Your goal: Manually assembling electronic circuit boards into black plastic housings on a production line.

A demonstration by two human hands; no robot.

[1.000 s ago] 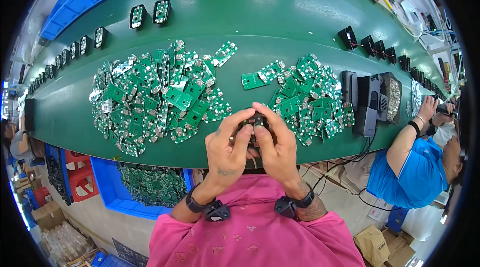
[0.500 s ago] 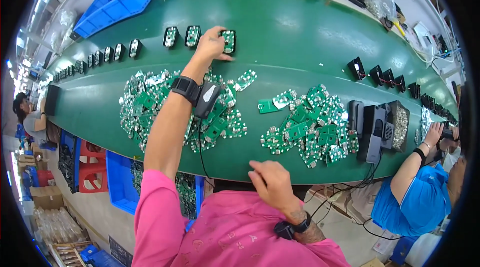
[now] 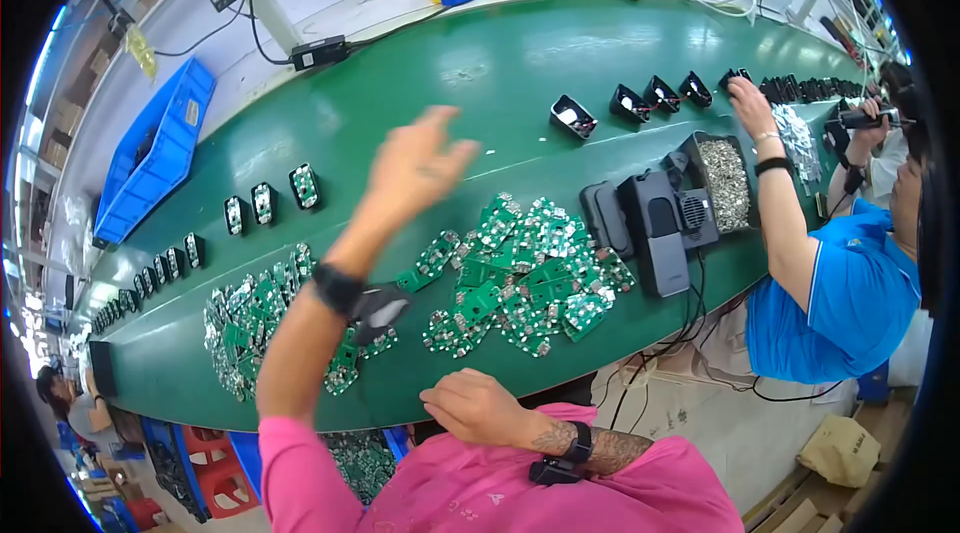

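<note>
My left hand (image 3: 420,168) is stretched over the green table with its thumb and fingers apart, holding nothing. It hovers between a black housing fitted with a green circuit board (image 3: 305,187) on its left and an open black housing (image 3: 572,118), without a green board, on its right. Close to the near table edge, my right hand (image 3: 475,405) has its fingers curled together and nothing visible in them. A pile of green circuit boards (image 3: 530,273) lies between the two hands and the black device. Another board pile (image 3: 250,323) is partly hidden by my left forearm.
A black device (image 3: 655,233) with cables stands right of the boards, beside a bin of small metal parts (image 3: 722,183). A co-worker in blue (image 3: 850,283) reaches toward the row of black housings (image 3: 662,93). A blue crate (image 3: 155,153) sits far left.
My left hand has let go of the housing with the board and moved away to its right, fingers spreading. The view has swung right. My right hand's fingers have curled closer together.
</note>
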